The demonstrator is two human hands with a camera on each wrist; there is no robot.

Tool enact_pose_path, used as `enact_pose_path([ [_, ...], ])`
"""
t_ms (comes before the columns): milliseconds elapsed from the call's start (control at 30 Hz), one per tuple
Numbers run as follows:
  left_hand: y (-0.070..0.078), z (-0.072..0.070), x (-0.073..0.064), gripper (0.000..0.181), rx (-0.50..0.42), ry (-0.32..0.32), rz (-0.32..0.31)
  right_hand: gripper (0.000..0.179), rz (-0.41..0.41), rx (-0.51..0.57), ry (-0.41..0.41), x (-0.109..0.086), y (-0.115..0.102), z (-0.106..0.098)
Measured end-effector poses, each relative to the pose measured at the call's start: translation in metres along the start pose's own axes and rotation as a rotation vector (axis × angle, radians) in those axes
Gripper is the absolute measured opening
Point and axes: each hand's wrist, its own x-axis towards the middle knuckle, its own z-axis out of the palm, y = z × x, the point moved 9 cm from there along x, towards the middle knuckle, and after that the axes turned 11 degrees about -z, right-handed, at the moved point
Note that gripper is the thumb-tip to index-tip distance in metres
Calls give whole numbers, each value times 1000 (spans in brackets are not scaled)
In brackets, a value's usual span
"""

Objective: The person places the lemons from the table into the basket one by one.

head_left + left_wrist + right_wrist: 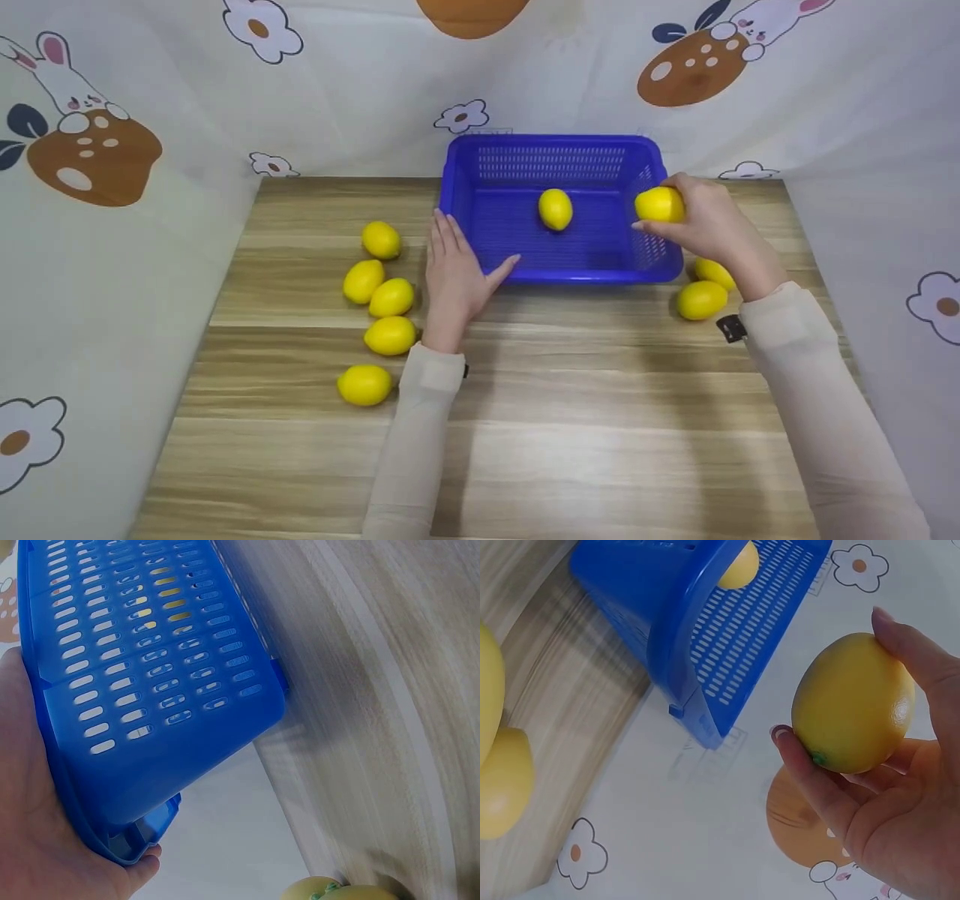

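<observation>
A yellow lemon [853,703] is held between the thumb and fingers of my right hand [712,217], over the right rim of the blue basket [570,279]. In the right wrist view the lemon's green end tip points down. Inside the basket one lemon [556,209] lies on the floor near the middle. My left hand [456,274] rests at the basket's front left corner, fingers straight along the left side and thumb spread over the front rim. In the left wrist view that hand [37,817] lies against the rim, outside the slotted wall.
Several lemons [391,335] lie on the wooden table [562,420] left of the basket, close by my left forearm. Two lemons [702,300] sit right of the basket, under my right wrist. A printed curtain [360,90] rises behind the basket and along both sides.
</observation>
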Motion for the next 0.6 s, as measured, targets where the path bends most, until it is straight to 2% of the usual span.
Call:
enact_pose_path([
  [300, 1, 1, 0, 123, 18, 8, 14, 70, 9, 11, -16, 7, 3, 3],
  [600, 0, 1, 1, 124, 9, 14, 13, 75, 27, 30, -58, 13, 3, 7],
])
